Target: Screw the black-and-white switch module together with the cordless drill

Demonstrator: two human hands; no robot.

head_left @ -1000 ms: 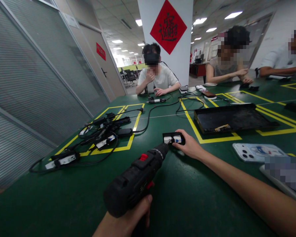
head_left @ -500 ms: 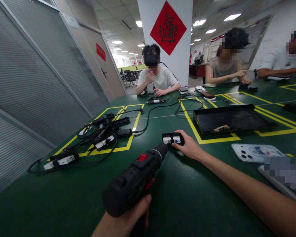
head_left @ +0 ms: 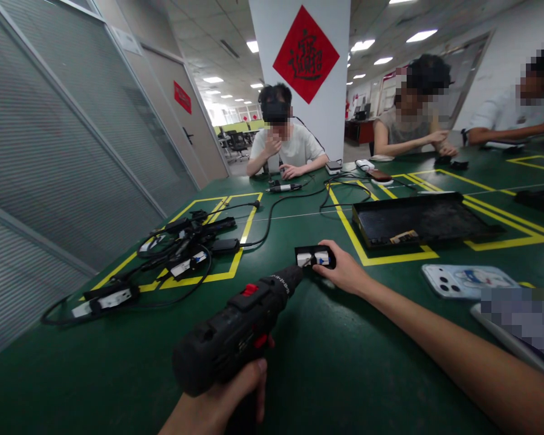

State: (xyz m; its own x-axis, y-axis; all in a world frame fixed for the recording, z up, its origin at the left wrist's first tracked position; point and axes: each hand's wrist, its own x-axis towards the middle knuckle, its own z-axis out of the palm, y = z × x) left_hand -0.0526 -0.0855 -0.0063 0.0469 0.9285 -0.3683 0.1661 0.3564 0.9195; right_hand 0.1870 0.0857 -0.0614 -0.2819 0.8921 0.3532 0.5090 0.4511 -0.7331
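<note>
Here my left hand (head_left: 242, 383) grips the likely heavy drill (head_left: 236, 326) by its handle, my right hand (head_left: 344, 272) the light-looking casing (head_left: 314, 254) by its right end.

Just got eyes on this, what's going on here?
The left hand grips a black power drill, its bit pointed at a small black-and-white part; whether the tip touches is too small to tell. The right hand holds that part at its right end, over the green table. A pile of cables and parts lies to the left, and a black tray stands to the right.
</note>
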